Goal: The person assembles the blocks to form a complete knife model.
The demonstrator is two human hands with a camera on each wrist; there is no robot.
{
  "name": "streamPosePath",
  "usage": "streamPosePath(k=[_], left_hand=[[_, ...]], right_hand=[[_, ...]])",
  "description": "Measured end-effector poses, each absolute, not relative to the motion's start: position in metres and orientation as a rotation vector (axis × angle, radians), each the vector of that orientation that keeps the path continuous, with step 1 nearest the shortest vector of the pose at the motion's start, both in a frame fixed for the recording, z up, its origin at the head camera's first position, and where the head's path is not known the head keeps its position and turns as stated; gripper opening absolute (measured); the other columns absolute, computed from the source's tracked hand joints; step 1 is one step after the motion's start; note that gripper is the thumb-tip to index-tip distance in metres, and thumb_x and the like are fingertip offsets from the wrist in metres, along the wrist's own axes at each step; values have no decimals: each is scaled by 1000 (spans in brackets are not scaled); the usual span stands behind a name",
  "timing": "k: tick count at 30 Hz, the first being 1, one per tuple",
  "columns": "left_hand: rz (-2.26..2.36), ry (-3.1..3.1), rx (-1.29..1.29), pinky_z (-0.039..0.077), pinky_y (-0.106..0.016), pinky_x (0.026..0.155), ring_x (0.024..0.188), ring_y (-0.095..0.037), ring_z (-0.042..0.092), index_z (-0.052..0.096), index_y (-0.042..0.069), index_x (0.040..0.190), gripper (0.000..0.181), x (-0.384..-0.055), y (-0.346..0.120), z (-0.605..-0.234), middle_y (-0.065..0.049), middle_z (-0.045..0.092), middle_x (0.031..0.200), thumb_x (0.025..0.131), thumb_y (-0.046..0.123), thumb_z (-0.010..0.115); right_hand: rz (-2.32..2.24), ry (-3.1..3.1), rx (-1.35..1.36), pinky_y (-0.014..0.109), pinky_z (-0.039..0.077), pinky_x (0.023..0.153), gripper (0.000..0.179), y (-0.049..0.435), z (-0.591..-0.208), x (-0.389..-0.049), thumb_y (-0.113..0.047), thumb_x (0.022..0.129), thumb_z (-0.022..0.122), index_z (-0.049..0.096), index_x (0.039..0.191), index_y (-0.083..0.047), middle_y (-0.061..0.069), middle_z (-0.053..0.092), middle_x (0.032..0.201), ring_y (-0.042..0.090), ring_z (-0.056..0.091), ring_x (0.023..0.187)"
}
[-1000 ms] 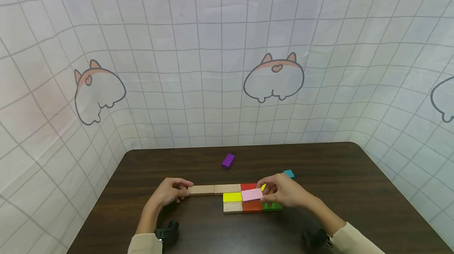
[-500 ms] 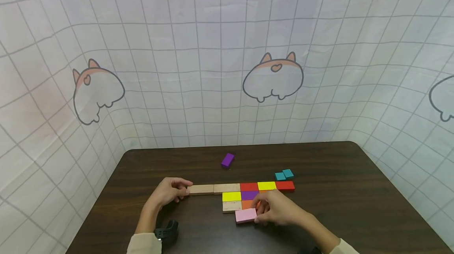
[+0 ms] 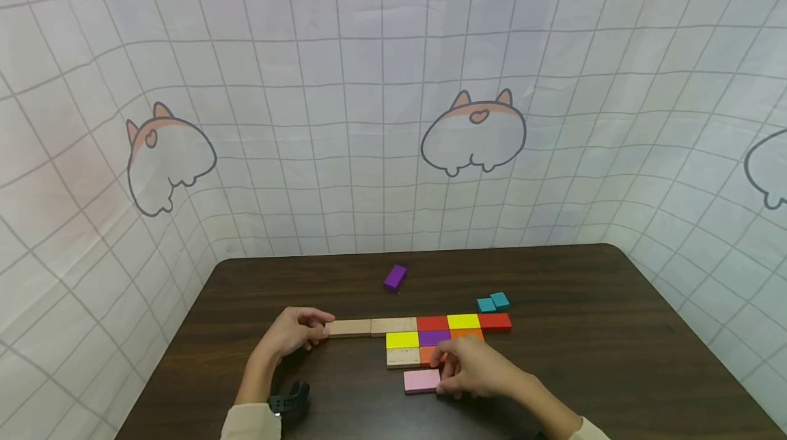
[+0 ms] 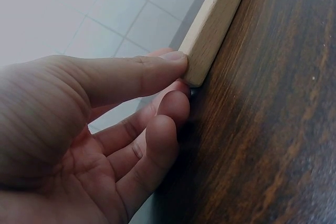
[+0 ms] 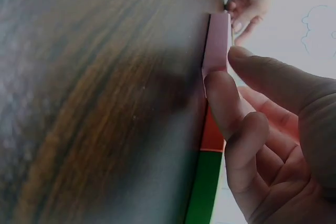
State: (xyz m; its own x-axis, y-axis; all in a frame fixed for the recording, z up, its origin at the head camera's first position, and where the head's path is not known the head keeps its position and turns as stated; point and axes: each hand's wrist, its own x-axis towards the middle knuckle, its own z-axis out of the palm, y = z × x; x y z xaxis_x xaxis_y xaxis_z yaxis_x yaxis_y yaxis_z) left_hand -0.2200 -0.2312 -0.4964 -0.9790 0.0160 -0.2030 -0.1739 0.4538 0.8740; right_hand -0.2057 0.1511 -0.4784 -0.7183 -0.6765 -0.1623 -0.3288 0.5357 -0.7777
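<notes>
My left hand (image 3: 301,331) pinches the left end of a plain wooden block (image 3: 349,328), thumb and fingertips at its corner; the left wrist view shows the same wooden block (image 4: 218,30) lying along the dark table. Past it the row continues with another wooden block (image 3: 393,325). My right hand (image 3: 479,366) pinches a pink block (image 3: 421,380) by its right end, low in front of the block layout. In the right wrist view, thumb and index finger are at the near end of the pink block (image 5: 218,43), beyond an orange side and a green block (image 5: 205,187).
The flat layout of blocks includes a red (image 3: 432,324), a yellow (image 3: 463,321) and a purple block (image 3: 434,338). My right hand hides its lower right part. Behind lie a loose purple block (image 3: 395,278) and two teal blocks (image 3: 493,302). A grid-patterned curtain (image 3: 344,119) surrounds the table.
My right hand has carried the pink block from over the layout toward the front and slightly left, uncovering the purple block and the teal blocks. The left hand has stayed in place.
</notes>
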Motion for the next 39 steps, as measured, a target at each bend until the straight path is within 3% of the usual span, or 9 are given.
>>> streamPosePath(k=[10, 39], left_hand=[[1531, 2538, -124, 52, -33, 64, 70, -19, 62, 77, 7, 114, 23, -219, -231, -496, -4, 68, 80, 91, 5, 74], [1543, 2522, -115, 52, -33, 63, 70, -19, 63, 77, 5, 115, 23, -218, -231, -496, -5, 69, 81, 91, 5, 74]], right_hand=[[-1064, 2293, -876, 22, 49, 49, 11, 150, -481, -207, -13, 88, 80, 74, 98, -16, -5, 65, 67, 9, 60, 52], [-1022, 2341, -915, 22, 49, 56, 12, 124, -482, -211, -12, 88, 80, 75, 98, -16, -7, 61, 65, 8, 58, 50]])
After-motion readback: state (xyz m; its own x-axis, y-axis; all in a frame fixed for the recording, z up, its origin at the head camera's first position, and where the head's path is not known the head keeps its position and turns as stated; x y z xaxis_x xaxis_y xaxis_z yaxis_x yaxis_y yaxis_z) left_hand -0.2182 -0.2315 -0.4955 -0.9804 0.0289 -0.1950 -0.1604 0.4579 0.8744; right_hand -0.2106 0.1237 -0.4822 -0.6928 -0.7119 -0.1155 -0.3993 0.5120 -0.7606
